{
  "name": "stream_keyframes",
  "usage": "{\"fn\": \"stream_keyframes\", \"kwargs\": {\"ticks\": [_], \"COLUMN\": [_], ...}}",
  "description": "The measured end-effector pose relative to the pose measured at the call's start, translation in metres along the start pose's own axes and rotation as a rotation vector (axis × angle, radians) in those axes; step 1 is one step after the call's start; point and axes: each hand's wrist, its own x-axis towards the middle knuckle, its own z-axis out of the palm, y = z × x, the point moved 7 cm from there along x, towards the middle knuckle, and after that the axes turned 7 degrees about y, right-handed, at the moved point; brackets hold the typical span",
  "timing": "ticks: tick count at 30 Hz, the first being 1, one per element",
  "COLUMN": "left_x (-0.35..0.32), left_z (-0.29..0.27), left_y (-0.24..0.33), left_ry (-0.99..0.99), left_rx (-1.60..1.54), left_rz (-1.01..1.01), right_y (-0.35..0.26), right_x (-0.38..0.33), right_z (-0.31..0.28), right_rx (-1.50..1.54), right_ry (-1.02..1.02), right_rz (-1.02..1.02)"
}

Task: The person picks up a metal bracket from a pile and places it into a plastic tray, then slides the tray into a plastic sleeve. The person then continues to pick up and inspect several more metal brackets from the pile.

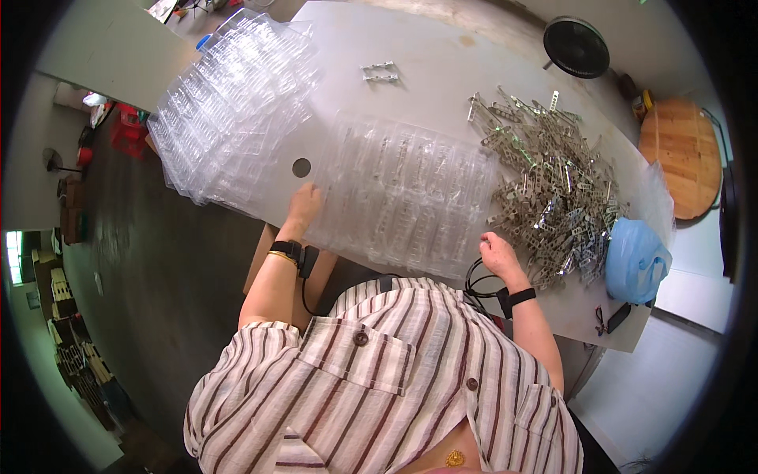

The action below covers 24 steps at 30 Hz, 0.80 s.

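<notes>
A clear, ribbed plastic tray point(410, 193) lies on the smooth grey bench point(442, 71) before the person. The loosely curled left hand point(304, 205) is at its left edge, the partly closed right hand point(499, 257) near its right corner; whether either grips it, I cannot tell. Rightward heap perforated silver metal strips point(557, 186); leftward, stacked transparent plastic trays point(237, 103).

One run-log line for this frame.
left hand: at clear tray, left edge | right hand: at tray's near right corner | metal parts heap: right of tray | tray stack: left
</notes>
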Motion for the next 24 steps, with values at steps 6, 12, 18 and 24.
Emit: {"fn": "stream_keyframes", "kwargs": {"ticks": [6, 12, 18, 24], "left_x": [0.001, 0.01, 0.026, 0.024], "left_z": [-0.001, 0.009, 0.029, 0.036], "left_y": [0.007, -0.013, -0.049, -0.018], "left_ry": [-0.038, -0.136, -0.267, -0.341], "left_rx": [0.001, 0.046, -0.102, -0.186], "left_rz": [0.027, 0.031, -0.159, -0.287], "right_y": [-0.007, -0.02, -0.016, -0.012], "right_x": [-0.005, -0.013, -0.003, 0.0], "right_z": [0.002, 0.002, 0.01, 0.013], "right_rx": [0.117, 0.029, 0.178, 0.364], "right_ry": [-0.055, -0.067, -0.127, -0.254], "right_rz": [0.048, 0.152, 0.292, 0.413]}}
